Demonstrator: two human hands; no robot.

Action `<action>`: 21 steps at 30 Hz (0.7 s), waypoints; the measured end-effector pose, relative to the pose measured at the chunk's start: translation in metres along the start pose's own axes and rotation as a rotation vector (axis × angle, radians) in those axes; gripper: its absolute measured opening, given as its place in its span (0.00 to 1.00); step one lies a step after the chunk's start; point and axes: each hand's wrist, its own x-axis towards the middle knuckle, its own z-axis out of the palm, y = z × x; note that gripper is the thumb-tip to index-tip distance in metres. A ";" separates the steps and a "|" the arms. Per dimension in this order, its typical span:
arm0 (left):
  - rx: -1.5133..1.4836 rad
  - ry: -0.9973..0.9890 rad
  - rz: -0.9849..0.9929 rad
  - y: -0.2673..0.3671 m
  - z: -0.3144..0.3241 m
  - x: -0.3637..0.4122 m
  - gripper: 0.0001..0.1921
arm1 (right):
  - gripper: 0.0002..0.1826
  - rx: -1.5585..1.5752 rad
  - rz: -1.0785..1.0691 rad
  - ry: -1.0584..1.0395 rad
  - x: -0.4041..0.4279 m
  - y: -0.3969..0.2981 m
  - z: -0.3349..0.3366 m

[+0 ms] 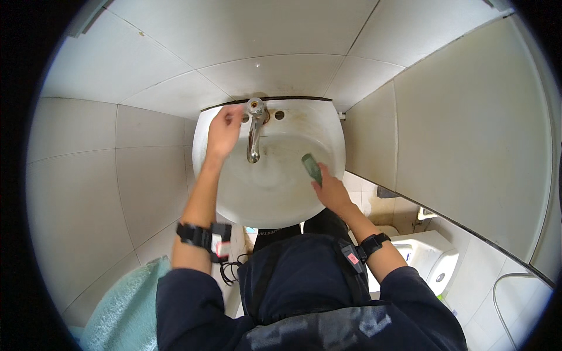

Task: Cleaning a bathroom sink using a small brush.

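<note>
A white ceramic washbasin (281, 206) with a chrome faucet (253, 140) on its back ledge lies before me. My left hand (226, 129) is blurred over the back left of the basin, beside the faucet; its fingers are curled and I cannot tell whether they hold anything. Over the basin's right side, my right hand (331, 188) grips a green brush or bottle-like object (311, 166), its far end pointing up and left. What kind of object it is stays unclear. The basin's bottom looks wet or under cloudy water.
Tiled walls stand behind and to the left, and a pale partition panel (465, 131) stands at the right. A light teal towel (125, 307) hangs at lower left. A white toilet (421, 245) is at lower right, near a thin hose (496, 298). Black cables (228, 272) hang by my waist.
</note>
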 end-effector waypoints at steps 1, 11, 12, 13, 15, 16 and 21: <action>-0.340 0.155 -0.084 -0.023 0.005 -0.014 0.19 | 0.30 -0.153 -0.123 -0.081 0.001 0.006 0.010; -0.136 0.039 -0.228 -0.101 0.039 -0.142 0.11 | 0.26 -0.568 -0.278 -0.192 0.065 -0.003 0.095; -0.143 0.045 -0.235 -0.104 0.038 -0.148 0.11 | 0.26 -0.576 -0.282 -0.198 0.064 -0.004 0.098; -0.128 0.051 -0.227 -0.107 0.035 -0.152 0.11 | 0.26 -0.606 -0.428 -0.287 0.063 -0.005 0.100; -0.118 0.066 -0.220 -0.112 0.035 -0.160 0.11 | 0.26 -0.640 -0.580 -0.378 0.063 -0.009 0.097; -0.125 0.060 -0.234 -0.114 0.037 -0.163 0.10 | 0.24 -0.587 -0.417 -0.265 0.064 -0.012 0.092; -0.167 0.039 -0.217 -0.114 0.046 -0.162 0.10 | 0.22 -0.572 -0.401 -0.242 0.057 -0.015 0.093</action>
